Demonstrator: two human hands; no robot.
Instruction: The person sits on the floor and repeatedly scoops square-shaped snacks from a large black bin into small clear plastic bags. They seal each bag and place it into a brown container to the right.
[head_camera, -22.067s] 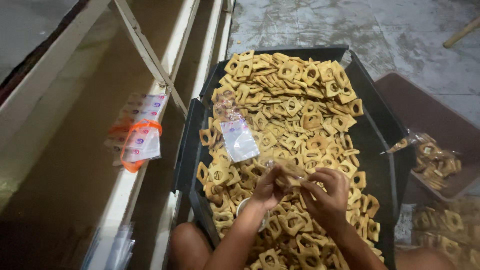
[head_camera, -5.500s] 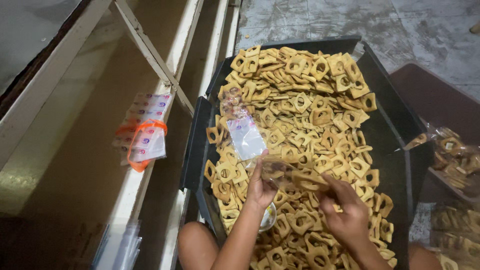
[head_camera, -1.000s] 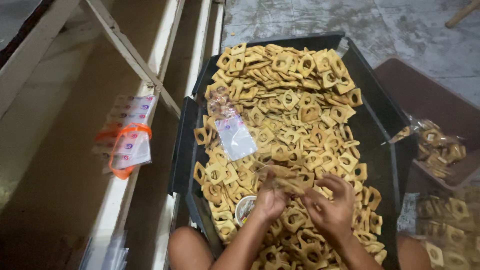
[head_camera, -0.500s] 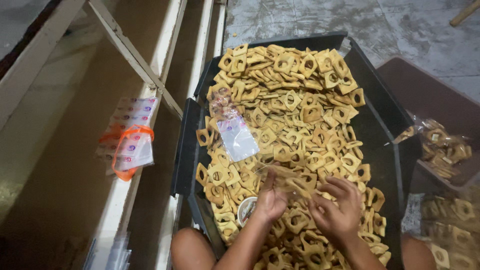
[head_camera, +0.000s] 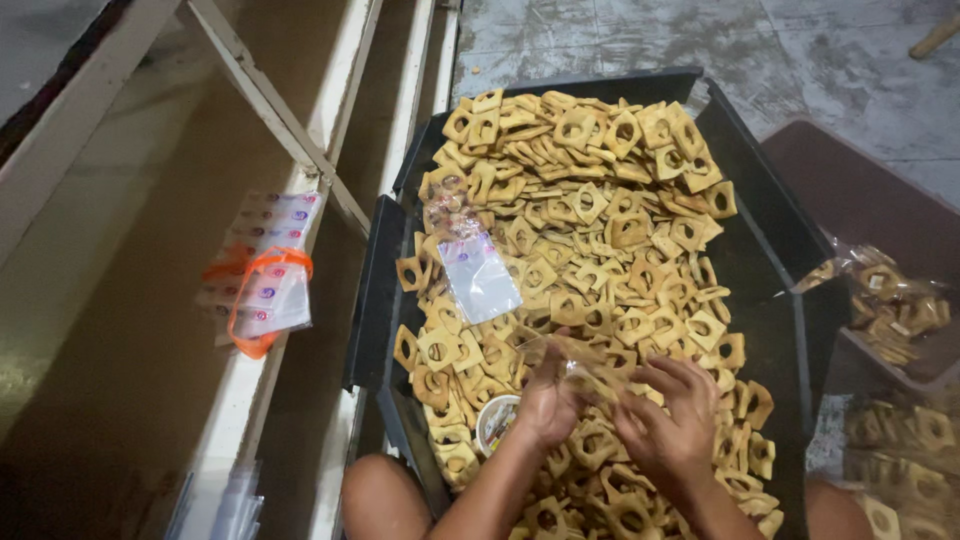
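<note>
A black tub (head_camera: 745, 250) holds a heap of square tan crackers (head_camera: 590, 190) with round holes. My left hand (head_camera: 545, 400) and my right hand (head_camera: 670, 425) meet over the near part of the heap. Between them they hold a clear plastic bag (head_camera: 580, 365) with crackers in it. A stack of empty clear bags (head_camera: 478, 275) lies on the crackers at the left. A small round lid or cup (head_camera: 497, 422) sits among the crackers beside my left wrist.
A bundle of clear bags bound with an orange band (head_camera: 262, 295) rests on a white wooden frame (head_camera: 300, 140) at the left. Filled cracker bags (head_camera: 885, 305) lie in a brown tray (head_camera: 860, 200) at the right. My knees (head_camera: 385, 500) touch the tub's near edge.
Both hands stay over the near crackers, working the clear bag; they sit slightly lower in view than a second ago. The tub and bags have not moved.
</note>
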